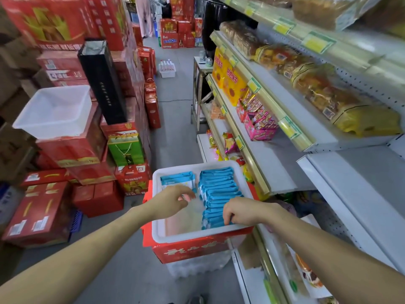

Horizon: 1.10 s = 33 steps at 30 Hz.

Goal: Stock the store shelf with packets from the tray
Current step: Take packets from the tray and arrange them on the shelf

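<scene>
A white plastic tray [160, 233] stands on a red carton in the aisle. Inside it, a row of blue packets [219, 194] stands on edge along the right side, and one blue-and-white packet [177, 179] lies flat at the far left. My right hand [243, 212] grips the nearest blue packets at the front of the row. Over the tray's bare left half, my left hand [173, 199] hovers with fingers curled, holding nothing that I can see. The store shelf [274, 163] on the right has a bare grey stretch beside the tray.
Stacked red gift cartons [65, 150] line the left of the aisle, with an empty white tub [54, 110] and a black box on top. The shelves at right hold yellow, pink and orange snack packs [258, 119]. A small crate of bottles [167, 68] sits on the floor farther down the aisle.
</scene>
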Available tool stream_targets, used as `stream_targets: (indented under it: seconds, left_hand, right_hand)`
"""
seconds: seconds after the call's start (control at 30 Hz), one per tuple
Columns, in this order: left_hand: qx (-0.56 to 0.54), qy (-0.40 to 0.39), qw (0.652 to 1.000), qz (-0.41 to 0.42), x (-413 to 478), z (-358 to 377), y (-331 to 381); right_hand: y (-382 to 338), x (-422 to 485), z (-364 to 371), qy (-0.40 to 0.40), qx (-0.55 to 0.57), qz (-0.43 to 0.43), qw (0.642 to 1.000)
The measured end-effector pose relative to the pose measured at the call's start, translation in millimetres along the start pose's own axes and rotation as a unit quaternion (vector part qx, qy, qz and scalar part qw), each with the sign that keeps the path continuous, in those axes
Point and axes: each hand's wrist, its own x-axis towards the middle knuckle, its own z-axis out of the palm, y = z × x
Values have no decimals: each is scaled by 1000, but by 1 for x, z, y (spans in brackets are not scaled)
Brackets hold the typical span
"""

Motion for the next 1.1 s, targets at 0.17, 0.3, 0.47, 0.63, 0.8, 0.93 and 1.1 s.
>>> stream_targets:
  seconds: [0.17, 0.3, 0.47, 0.63, 0.8, 0.93, 1.1]
  left_hand:
    - [-14, 4, 1000, -4, 2, -2, -11]
    - [-21, 5, 1000, -10, 2, -5, -19]
    - [-33, 0, 999, -17, 4, -4, -23]
    - [-47, -7, 999, -20, 8, -1, -24]
    - [-49, -15, 998, -21, 8, 1, -26]
    - [-52, -21, 998, -27, 8, 0, -28]
    - [-51, -23, 998, -25, 9, 1, -27]
  right_hand:
    - [5, 4, -4, 17, -2, 17, 1000]
    - [7, 3, -19, 25, 40, 11, 999]
    - [6, 3, -48, 71, 119, 36, 990]
    - [-1, 8, -40, 79, 64, 32, 994]
    - [-3, 10, -21, 71, 68, 41, 994]
    - [3, 12, -22, 40, 39, 30, 998]
    - [11, 12, -24, -8, 41, 38, 998]
